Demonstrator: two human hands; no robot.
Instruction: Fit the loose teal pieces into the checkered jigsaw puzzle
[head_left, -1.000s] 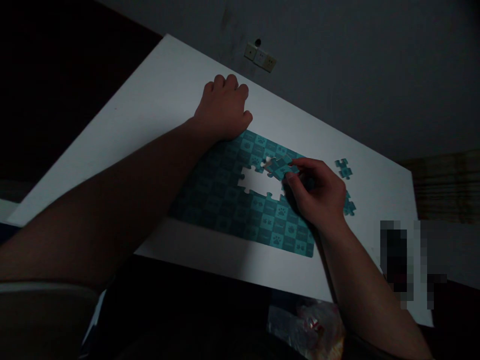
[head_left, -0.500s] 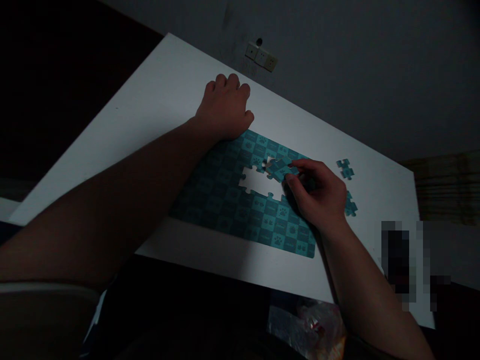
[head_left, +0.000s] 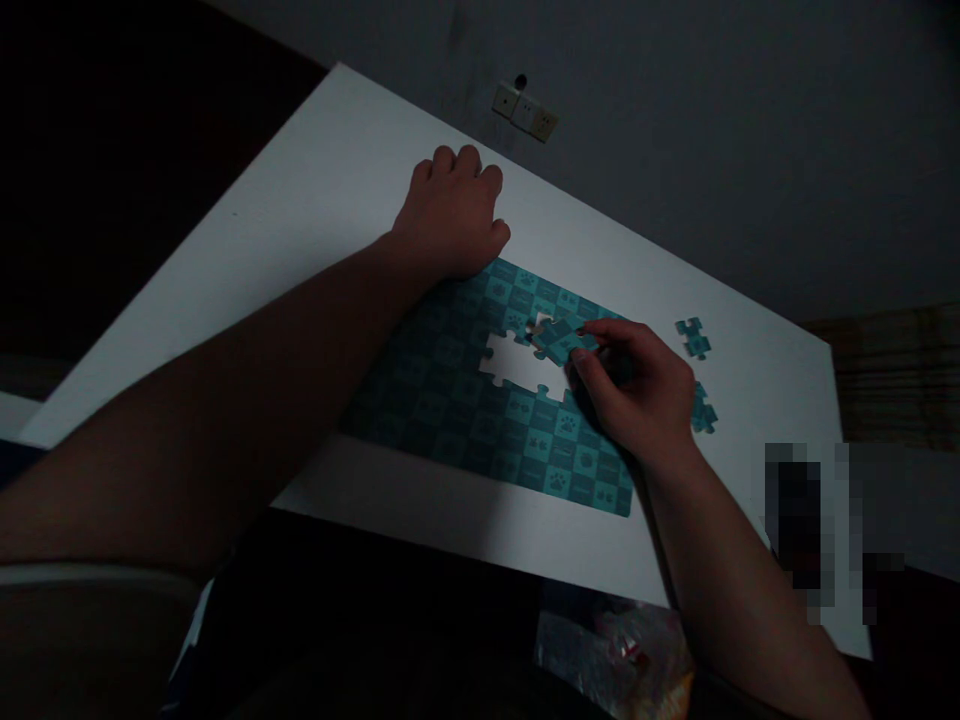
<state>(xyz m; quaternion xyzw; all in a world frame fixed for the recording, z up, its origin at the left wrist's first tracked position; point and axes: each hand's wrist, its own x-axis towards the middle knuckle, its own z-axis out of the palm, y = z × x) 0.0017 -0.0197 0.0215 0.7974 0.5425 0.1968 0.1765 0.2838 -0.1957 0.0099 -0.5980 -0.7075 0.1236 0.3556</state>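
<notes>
A teal jigsaw puzzle (head_left: pixel 540 450) with paw prints lies on the white table, with a gap in its middle where the white surface shows. Between the thumb and fingers of my right hand (head_left: pixel 645 390), a teal puzzle piece (head_left: pixel 559 338) is held tilted over the upper right part of that gap. I cannot tell whether it touches the neighbouring pieces. My left hand (head_left: pixel 454 210) rests palm down at the puzzle's upper edge, holding nothing, its fingers bent and apart. My left forearm hides the puzzle's left part. Right of my right hand lie two loose pieces, one puzzle piece (head_left: pixel 693 338) and another puzzle piece (head_left: pixel 703 410), partly hidden.
The white table (head_left: pixel 300 170) stands close to a grey wall with a socket strip (head_left: pixel 525 110). Below the near edge lies a clear plastic bag (head_left: pixel 615 655). A striped cloth (head_left: pixel 892 375) hangs beyond the right edge. The room is dim.
The held puzzle piece seems slightly more tilted or turned in my right hand. Both hands stay in place; the whole view has shifted only slightly.
</notes>
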